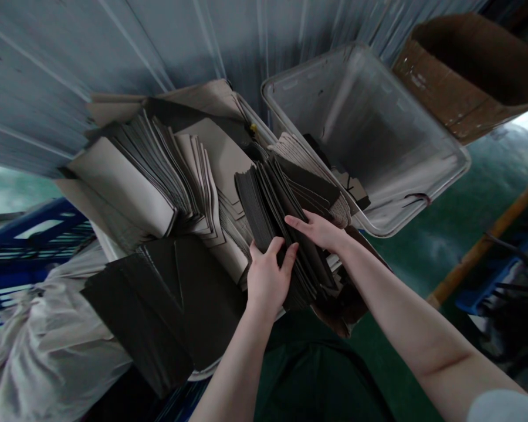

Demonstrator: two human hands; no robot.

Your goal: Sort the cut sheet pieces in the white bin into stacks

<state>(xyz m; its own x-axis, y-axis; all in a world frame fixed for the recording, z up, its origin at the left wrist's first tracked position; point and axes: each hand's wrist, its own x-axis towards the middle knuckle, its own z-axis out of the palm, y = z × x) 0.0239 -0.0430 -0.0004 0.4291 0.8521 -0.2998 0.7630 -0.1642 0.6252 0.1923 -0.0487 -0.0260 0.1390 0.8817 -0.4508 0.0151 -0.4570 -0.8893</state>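
A thick row of dark grey card sheets [257,202] stands on edge near the middle of the head view. My left hand [270,272] is closed over the near part of this row, its fingertips among the sheet edges. On the row's right side, my right hand [321,230] grips the dark sheets; part of its fingers is hidden behind them. Left of my hands, light grey card sheets [125,181] and fanned dark ones lie in a heap. A flat dark stack [167,299] rests in front of that heap. Beige sheets [290,149] stand behind the row.
A translucent plastic bin [356,105] tilts at the back right, with a few card pieces inside. Beyond it is a cardboard box [444,88]. At left are a blue crate [30,246] and a pale cloth [57,340]. A corrugated metal wall [180,41] runs behind.
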